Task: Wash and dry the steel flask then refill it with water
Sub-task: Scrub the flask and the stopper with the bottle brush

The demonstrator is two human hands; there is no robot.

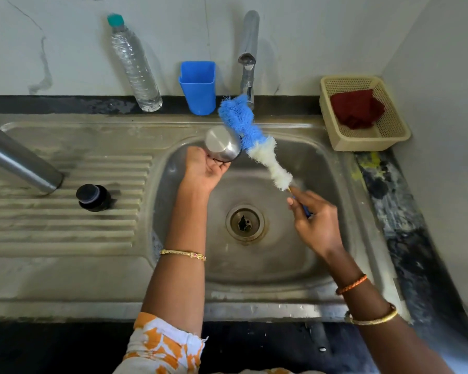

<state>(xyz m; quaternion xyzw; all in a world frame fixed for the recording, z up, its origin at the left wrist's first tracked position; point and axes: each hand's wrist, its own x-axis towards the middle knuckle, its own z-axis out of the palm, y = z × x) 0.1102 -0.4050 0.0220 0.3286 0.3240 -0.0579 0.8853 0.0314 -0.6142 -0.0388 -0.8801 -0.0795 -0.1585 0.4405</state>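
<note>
My left hand (206,168) grips a small steel cup (222,143) over the back of the sink basin (268,255), its flat bottom turned towards me. My right hand (312,220) holds the thin handle of a blue-and-white bottle brush (250,136). The bristles lie against the cup's right side and reach up to the tap (247,63). The long steel flask (16,157) rests with one end on the ribbed drainboard (65,220) at the left, its other end out of frame. A black lid (93,197) stands beside it.
Against the back wall stand a clear plastic water bottle (135,66) and a blue plastic holder (198,87). A beige basket (389,133) with a dark red cloth (357,107) sits at the right of the sink. No water runs from the tap.
</note>
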